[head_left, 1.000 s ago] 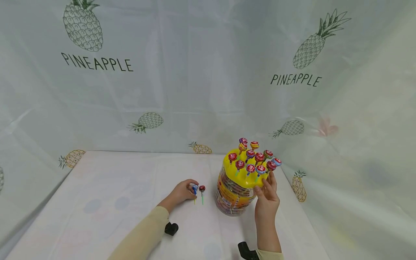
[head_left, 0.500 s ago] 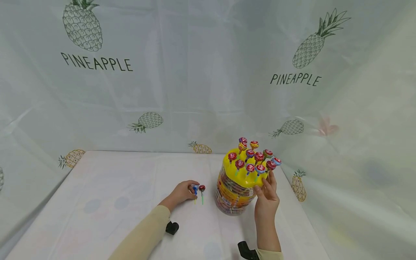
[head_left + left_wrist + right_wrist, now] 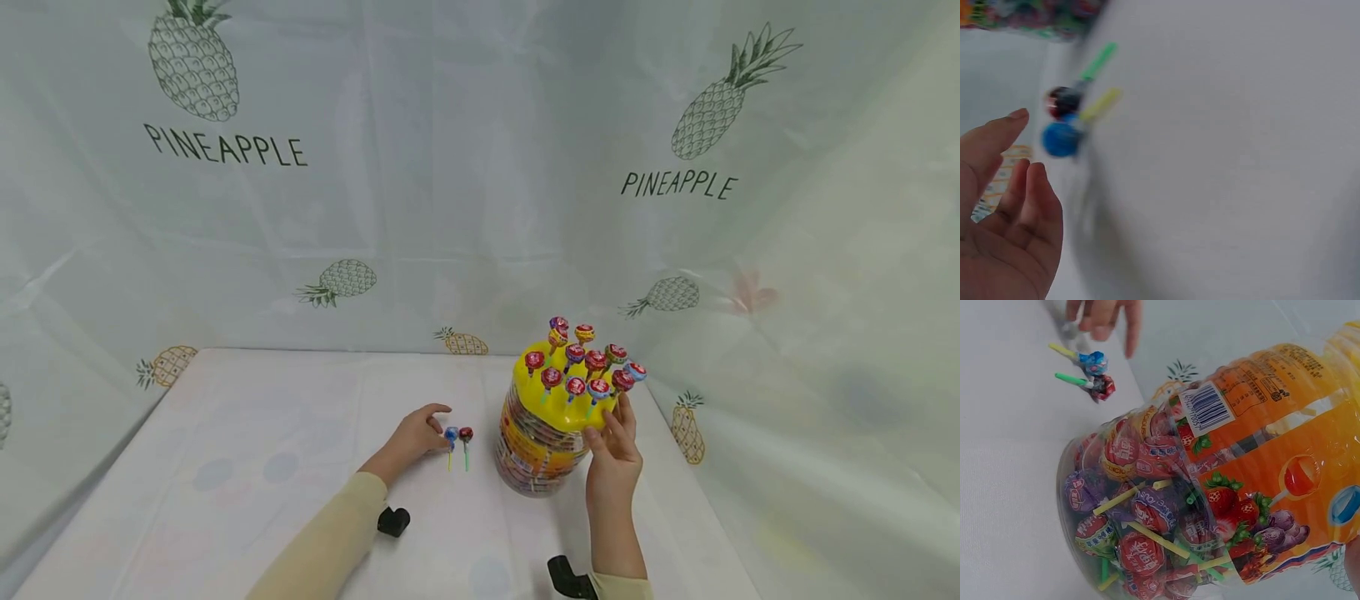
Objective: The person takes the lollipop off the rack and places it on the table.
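Observation:
My left hand (image 3: 411,439), fingers apart, is just left of a blue-wrapped lollipop (image 3: 451,434) with a yellow stick. In the left wrist view a gap shows between my fingers and that lollipop (image 3: 1060,139). Close beside it on the table lies a red-wrapped lollipop (image 3: 466,434) with a green stick. My right hand (image 3: 615,467) holds the upper right side of a clear candy jar (image 3: 534,458) by its yellow lid (image 3: 557,417). Several lollipops stand in the lid, heads up. Through the jar wall, more wrapped lollipops (image 3: 1141,553) show.
The white-covered table (image 3: 300,417) runs back to a hanging pineapple-print sheet (image 3: 480,208). Black wrist mounts (image 3: 393,522) sit at both wrists. An orange label (image 3: 1291,462) with a barcode wraps the jar.
My left hand has let go of the blue lollipop and drawn slightly left, its fingers spreading. Both loose lollipops stay on the table. The right hand keeps its hold on the jar.

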A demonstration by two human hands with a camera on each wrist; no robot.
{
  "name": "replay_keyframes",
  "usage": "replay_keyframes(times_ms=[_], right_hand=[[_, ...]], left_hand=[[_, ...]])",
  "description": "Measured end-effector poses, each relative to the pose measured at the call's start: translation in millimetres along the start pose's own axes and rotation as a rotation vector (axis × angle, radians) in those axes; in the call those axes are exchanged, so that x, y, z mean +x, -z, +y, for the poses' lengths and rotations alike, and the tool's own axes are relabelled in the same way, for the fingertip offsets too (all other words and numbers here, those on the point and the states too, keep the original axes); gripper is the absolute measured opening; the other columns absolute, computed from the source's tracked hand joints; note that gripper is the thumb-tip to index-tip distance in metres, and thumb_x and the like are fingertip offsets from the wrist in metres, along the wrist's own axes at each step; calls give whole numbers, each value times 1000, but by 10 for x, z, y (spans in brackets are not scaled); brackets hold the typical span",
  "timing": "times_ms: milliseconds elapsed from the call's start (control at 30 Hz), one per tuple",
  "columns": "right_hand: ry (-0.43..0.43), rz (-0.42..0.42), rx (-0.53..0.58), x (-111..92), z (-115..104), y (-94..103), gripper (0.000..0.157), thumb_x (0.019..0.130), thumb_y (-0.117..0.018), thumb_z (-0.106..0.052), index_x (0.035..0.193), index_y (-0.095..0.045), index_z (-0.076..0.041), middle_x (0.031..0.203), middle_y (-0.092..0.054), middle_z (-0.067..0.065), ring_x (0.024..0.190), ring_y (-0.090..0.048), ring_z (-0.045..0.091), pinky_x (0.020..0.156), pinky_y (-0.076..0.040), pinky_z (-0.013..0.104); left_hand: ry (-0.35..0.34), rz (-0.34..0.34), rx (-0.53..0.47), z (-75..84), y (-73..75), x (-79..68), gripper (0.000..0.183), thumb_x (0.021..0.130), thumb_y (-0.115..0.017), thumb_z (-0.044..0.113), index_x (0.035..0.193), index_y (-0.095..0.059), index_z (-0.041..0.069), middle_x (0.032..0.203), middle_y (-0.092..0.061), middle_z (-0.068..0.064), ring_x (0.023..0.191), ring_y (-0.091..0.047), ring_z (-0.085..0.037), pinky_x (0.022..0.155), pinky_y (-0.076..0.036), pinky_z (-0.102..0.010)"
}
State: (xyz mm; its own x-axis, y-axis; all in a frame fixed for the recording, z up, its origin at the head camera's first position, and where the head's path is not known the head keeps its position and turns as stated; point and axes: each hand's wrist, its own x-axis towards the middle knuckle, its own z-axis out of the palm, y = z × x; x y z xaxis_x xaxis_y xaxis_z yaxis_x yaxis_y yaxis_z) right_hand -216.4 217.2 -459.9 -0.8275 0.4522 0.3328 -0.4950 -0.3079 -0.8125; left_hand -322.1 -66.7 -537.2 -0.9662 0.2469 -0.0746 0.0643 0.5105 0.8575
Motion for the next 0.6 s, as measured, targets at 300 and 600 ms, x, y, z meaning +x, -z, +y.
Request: replay_keyframes(times_ms=[300,600], right_hand=[[9,2,2,-3,-15,6,30,93,-60,5,123,-61,4,153,-30,0,142,-23,24,102,-40,24],[1,-10,11,-4,-6,-1,30,93,-60,5,123,-61,3,154,-29,0,142,-23,24,102,-40,24]], left_hand=[[-236,23,-197,782,316,-24,57,82,-79,7,134,-57,13,108,-64,-6,92,-64,-21,74,-55,-34],[-370,-42,-283,1338,416,-140,55,84,-78,11,135,-58,18,117,-63,-3,103,-62,-22,87,-53,-34]])
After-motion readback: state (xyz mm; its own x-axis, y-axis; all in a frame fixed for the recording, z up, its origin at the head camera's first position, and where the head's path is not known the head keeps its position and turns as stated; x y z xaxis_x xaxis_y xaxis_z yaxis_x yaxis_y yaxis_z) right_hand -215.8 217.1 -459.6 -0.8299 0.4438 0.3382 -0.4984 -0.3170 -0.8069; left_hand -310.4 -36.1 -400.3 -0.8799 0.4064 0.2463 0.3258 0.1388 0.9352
